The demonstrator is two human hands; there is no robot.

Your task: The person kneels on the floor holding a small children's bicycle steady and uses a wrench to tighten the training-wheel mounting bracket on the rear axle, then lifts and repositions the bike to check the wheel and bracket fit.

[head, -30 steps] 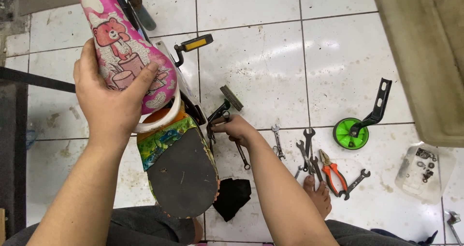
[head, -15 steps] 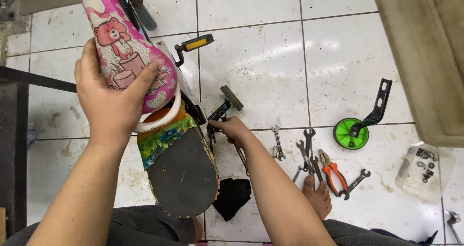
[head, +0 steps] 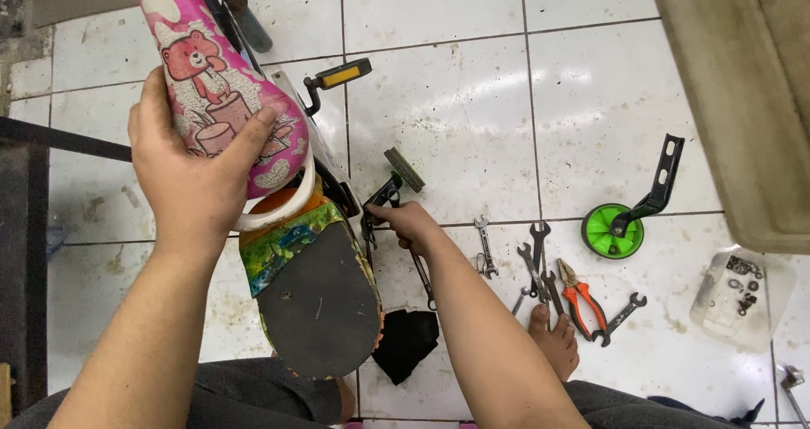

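With the right hand (head: pixel 411 225) clamped on the slim steel spanner (head: pixel 422 275) at the black crank (head: pixel 380 199), turn steadily while the left hand (head: pixel 192 172), at ten o'clock, grips the pink bear-print padded frame (head: pixel 221 91) firmly.

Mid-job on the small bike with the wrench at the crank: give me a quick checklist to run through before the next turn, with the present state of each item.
1. Bike steadied: ok. The left hand grips the pink padded frame.
2. Tool in hand: ok. The right hand is closed around a wrench by the crank.
3. Wrench seated on its fastener: cannot tell, the hand hides the head.
4. Spare tools close: ok. Spanners and orange pliers lie on the tiles to the right.
5. Small parts contained: ok. They sit in a clear tray.
6. Bare foot clear of tools: not ok, the toes touch the spanners.
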